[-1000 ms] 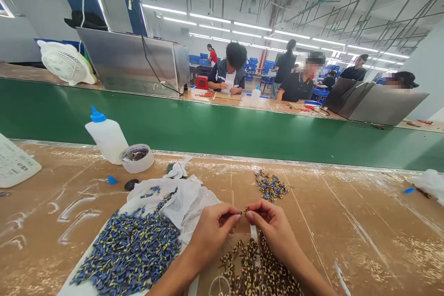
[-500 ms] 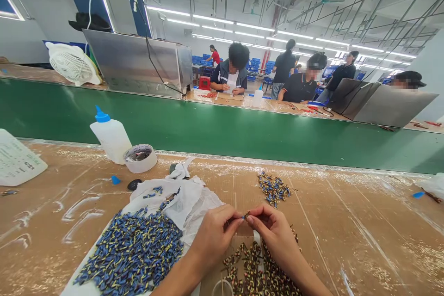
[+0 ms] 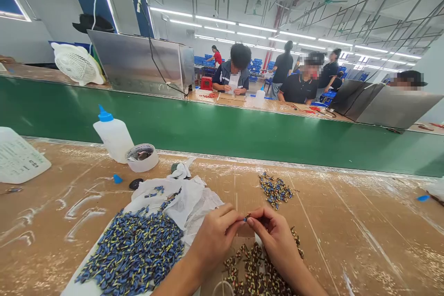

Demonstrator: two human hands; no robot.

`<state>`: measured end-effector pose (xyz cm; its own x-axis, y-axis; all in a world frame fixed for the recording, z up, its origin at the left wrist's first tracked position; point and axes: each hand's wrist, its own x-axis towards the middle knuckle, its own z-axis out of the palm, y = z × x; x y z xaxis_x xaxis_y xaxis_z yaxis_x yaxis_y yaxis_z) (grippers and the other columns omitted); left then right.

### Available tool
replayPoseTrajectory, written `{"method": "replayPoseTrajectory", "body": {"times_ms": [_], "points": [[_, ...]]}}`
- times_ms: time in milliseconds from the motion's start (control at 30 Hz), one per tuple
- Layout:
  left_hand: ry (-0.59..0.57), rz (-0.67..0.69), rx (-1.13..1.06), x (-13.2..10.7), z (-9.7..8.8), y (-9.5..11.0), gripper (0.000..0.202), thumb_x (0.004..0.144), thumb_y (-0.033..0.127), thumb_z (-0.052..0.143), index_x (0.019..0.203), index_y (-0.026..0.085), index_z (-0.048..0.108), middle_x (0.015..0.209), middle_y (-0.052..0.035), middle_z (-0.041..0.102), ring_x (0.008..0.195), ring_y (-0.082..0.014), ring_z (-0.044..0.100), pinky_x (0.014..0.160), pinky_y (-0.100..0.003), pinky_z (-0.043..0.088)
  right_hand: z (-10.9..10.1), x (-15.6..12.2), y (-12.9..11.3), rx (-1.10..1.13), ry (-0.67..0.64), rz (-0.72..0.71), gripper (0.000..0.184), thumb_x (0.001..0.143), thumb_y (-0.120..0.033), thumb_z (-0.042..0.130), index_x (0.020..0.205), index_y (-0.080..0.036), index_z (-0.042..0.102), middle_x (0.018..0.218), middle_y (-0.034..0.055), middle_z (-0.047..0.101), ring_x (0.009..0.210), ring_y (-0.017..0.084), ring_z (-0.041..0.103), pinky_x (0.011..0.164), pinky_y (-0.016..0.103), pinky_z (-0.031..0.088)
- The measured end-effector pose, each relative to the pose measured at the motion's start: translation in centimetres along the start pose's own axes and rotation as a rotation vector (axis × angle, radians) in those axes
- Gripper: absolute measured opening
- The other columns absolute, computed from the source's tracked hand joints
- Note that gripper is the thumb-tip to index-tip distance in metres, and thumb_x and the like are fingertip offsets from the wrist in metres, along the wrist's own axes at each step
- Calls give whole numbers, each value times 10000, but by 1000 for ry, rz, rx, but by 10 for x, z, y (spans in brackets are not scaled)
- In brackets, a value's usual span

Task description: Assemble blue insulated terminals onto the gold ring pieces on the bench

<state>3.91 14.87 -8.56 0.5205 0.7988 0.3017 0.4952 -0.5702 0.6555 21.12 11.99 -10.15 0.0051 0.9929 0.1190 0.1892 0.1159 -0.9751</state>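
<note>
My left hand (image 3: 217,233) and my right hand (image 3: 272,231) meet fingertip to fingertip above the table. Pinched between them is a tiny blue and dark piece (image 3: 246,218); its exact kind is too small to make out. To the left, a large heap of small blue, black and yellow pieces (image 3: 135,249) lies on white sheeting (image 3: 194,201). Under and beside my right hand spreads a pile of small brown and yellow curved pieces (image 3: 248,263), partly hidden by it. Beyond my hands sits a smaller pile of mixed blue and yellow pieces (image 3: 275,189).
A white bottle with a blue nozzle (image 3: 114,138) and a tape roll (image 3: 142,159) stand at the table's back edge. A labelled container (image 3: 21,157) is far left. Behind runs a green belt (image 3: 215,127), with co-workers (image 3: 232,74) seated across it.
The view has shifted slightly. My hands stay together at nearly the same place, and the blue part of the pinched piece sits closer to my right fingertips. A co-worker across the belt has straightened up.
</note>
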Motion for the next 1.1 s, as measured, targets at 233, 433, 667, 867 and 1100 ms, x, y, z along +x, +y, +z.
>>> {"method": "replayPoseTrajectory", "body": {"times_ms": [233, 433, 667, 867, 1100], "points": [[13, 46, 104, -1, -3, 6, 223, 929, 168, 436, 811, 164, 625, 793, -38, 570, 705, -153, 538, 632, -262, 419, -4, -4, -3, -107, -34, -73, 205, 875, -359, 570, 852, -179, 665, 834, 65, 686, 781, 203, 614, 688, 284, 465], [-30, 60, 212, -3, -4, 8, 178, 900, 107, 457, 793, 161, 588, 801, -42, 580, 721, -173, 542, 622, -278, 394, -4, -6, -3, -232, -56, -116, 195, 893, -323, 529, 809, -181, 631, 763, 52, 651, 712, 187, 576, 650, 278, 437], [-113, 53, 198, -5, -1, 9, 159, 848, 45, 453, 787, 163, 540, 811, -38, 578, 727, -177, 547, 606, -268, 358, -2, -11, -1, -355, -123, -140, 175, 904, -231, 471, 755, -191, 553, 722, 25, 594, 679, 171, 538, 639, 267, 392], [-172, 8, 150, -7, 3, 7, 169, 809, 17, 458, 764, 163, 530, 781, -26, 575, 711, -169, 535, 594, -265, 325, -2, -13, 0, -414, -166, -143, 180, 899, -192, 445, 736, -196, 522, 698, 14, 557, 651, 164, 516, 607, 261, 365], [-123, -86, -14, -4, -1, 9, 156, 797, 43, 485, 721, 166, 546, 737, -7, 580, 702, -152, 522, 620, -255, 340, 3, -15, 3, -321, -105, -69, 175, 894, -258, 483, 744, -194, 545, 691, 16, 573, 645, 167, 508, 600, 256, 368]]}}
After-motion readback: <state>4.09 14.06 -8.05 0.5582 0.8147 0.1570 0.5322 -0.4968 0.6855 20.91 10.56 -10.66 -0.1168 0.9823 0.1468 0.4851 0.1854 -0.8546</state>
